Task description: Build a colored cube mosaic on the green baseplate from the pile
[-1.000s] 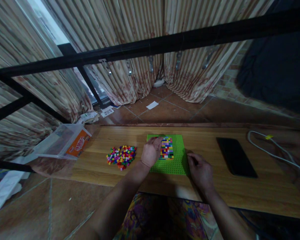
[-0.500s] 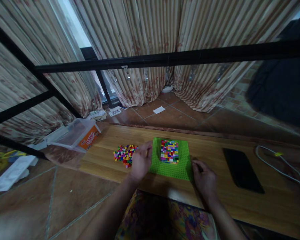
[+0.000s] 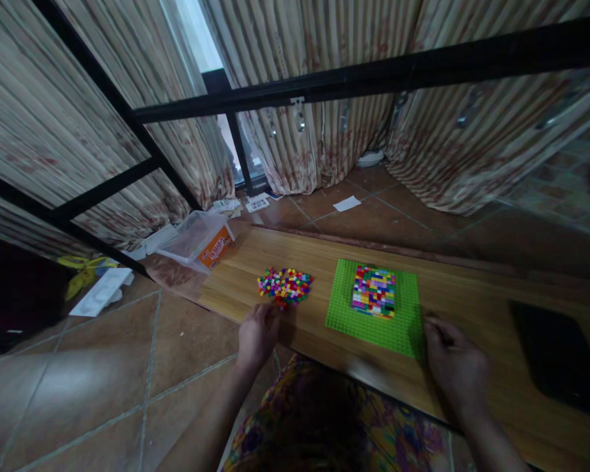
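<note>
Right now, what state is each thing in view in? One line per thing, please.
Left hand: fingers curled, at the near edge of the brick pile.
Right hand: loosely closed, resting by the baseplate's right corner; cannot tell if it holds anything.
Loose brick pile: heaped on the wooden board.
Green baseplate: flat, partly covered.
Brick block: multicoloured patch set on the baseplate.
Clear plastic box: open, tilted.
Phone: screen dark, lying flat.

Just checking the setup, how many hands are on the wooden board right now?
2. The left hand is at the near edge by the loose brick pile; the right hand rests beside the green baseplate.
</note>
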`<state>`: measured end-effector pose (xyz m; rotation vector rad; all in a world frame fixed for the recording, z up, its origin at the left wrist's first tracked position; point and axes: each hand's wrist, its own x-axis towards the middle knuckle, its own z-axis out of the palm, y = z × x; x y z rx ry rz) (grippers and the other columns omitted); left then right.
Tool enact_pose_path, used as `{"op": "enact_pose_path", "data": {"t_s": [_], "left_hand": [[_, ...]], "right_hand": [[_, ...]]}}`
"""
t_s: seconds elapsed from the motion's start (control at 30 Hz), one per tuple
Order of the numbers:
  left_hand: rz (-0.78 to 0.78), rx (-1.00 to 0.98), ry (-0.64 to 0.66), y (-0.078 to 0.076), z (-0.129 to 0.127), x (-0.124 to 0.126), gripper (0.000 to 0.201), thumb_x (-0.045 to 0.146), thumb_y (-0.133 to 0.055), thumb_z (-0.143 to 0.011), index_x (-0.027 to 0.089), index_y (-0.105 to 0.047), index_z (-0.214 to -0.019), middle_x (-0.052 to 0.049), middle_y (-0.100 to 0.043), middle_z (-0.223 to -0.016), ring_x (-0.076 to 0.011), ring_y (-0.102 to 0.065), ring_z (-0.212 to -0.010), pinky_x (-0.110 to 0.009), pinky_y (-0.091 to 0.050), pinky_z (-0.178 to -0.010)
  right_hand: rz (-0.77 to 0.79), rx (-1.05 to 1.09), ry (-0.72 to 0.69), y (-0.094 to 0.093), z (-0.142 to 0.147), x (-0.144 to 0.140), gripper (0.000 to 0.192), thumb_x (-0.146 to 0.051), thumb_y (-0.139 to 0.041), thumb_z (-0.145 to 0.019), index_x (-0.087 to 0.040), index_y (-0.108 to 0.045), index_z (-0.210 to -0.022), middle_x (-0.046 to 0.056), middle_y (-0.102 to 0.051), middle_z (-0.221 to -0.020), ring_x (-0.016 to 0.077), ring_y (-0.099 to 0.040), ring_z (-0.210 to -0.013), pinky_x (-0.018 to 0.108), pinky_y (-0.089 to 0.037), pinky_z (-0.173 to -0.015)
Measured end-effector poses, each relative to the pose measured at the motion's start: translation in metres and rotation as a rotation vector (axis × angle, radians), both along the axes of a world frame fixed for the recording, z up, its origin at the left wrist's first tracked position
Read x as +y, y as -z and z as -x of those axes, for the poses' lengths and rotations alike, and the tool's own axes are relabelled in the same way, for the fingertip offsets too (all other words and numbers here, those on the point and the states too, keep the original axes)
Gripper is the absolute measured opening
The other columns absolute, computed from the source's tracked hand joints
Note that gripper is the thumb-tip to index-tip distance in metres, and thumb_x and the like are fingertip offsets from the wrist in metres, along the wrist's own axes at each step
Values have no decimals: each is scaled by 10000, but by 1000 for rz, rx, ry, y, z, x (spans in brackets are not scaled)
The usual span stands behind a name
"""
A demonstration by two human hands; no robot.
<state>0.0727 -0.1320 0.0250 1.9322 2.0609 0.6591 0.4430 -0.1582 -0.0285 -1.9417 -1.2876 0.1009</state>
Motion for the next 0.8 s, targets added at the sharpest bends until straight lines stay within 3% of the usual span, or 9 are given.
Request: {"op": "enact_pose_path", "data": {"t_s": [0.43,0.63,0.8], "left_hand": [[-93,55,70,5,-16,16,168,257,-494,-912,201,-649,-883,-69,-688,-952,-203,-617,-905,-319,-479,-820],[-31,-22,6,-5,-24,20,133,254,-483,-911,207,-607,-909,-36,-689,-870,-165,-647,-809,-262,-463,-721],[-148,-175,177,-22,-54,38,106,217,-498,-891,194,-600,-877,-31,-670,-835,-152,-635,-775,-259,-465,-719]], "right_hand": [[-10,1,-16,-1,-1,1,455,-526,-482,-873,-155,-732,-957,118,-753,-935,257,-704,-784,325,-511,-705],[-26,38,-40,-2,1,2,430,-516,-485,-880,-166,-724,-949,113,-750,-943,244,-701,-794,318,-514,-722],[-28,47,-48,0,1,2,431,-523,-466,-895,-181,-718,-965,108,-748,-960,246,-700,-827,334,-516,-757]]}}
